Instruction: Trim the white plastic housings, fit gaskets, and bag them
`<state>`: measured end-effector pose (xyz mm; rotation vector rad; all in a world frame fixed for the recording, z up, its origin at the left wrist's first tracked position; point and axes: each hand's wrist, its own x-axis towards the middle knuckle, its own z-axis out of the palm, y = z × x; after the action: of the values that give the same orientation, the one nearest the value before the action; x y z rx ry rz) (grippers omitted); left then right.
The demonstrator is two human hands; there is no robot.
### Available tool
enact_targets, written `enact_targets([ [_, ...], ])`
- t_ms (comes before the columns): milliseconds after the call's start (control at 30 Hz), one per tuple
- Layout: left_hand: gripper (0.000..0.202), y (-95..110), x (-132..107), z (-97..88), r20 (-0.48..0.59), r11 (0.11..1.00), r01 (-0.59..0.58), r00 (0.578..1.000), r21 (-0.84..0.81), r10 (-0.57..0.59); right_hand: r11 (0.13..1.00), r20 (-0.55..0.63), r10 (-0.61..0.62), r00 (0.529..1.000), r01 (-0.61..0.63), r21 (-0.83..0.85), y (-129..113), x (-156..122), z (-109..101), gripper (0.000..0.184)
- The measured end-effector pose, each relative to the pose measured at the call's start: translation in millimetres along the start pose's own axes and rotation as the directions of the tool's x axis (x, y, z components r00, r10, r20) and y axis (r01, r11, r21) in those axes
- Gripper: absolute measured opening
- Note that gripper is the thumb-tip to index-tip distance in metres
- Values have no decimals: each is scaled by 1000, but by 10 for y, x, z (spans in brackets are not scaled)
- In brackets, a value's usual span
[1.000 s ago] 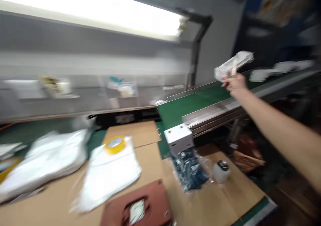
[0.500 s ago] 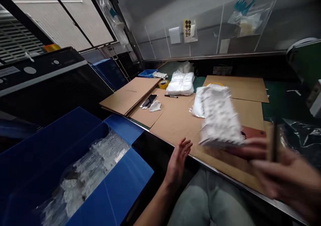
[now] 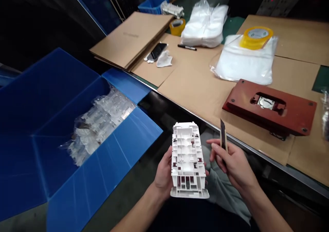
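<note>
Phone [image 3: 157,51], pen [image 3: 187,47], yellow tape roll [image 3: 251,44] on white bags [image 3: 245,64]

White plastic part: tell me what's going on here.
The person's left hand holds the white plastic part, ribbed face toward the camera. The right hand, beside it, grips what looks like a cutter knife, not touching the part. An open blue box holds pieces in clear wrapping; a reddish-brown block lies on the cardboard-covered bench.
</note>
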<state>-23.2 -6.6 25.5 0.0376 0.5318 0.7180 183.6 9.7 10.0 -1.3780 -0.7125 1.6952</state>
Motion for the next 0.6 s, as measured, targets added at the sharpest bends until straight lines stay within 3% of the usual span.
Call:
enact_targets([
  [100,79,-126,-4,30,-10,992,106,994,-67,-107,1000,-80,3,997,-2,6,59,27,54,37],
  [233,81,-203,39,140,-31,976,187,981,-115,-192,993,-65,85,994,-79,85,155,-8,43,33],
  [600,69,-220,98,245,-104,988,145,983,-47,-150,970,-78,138,987,-119,211,167,-60,-57,31],
])
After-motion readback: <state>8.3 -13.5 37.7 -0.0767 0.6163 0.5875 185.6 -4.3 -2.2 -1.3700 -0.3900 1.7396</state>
